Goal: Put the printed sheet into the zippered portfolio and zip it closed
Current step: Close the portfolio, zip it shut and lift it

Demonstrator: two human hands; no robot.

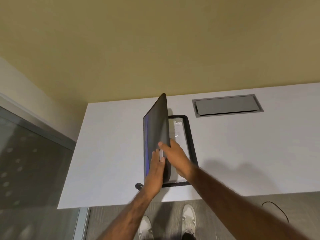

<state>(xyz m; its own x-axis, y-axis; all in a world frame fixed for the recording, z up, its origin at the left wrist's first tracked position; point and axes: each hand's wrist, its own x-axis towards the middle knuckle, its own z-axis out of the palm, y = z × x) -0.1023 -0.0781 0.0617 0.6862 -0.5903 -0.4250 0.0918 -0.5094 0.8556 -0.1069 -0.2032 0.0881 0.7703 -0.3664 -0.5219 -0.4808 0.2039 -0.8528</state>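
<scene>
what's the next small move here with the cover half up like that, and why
Probably fold the raised cover down onto the lower half, since both hands, left and right, hold its near edge, a sheet in clear plastic already lies inside, and zipping needs the halves to meet.

No legible text, label, brand, number or sign anywhere. Faint dark specks on the white printed sheet under glossy clear plastic (pixel 177 134) inside the open black zippered portfolio (pixel 155 135), too small and blurred to read. Nothing written on the white table (pixel 107 153) or the grey rectangular metal hatch (pixel 226 105).
</scene>
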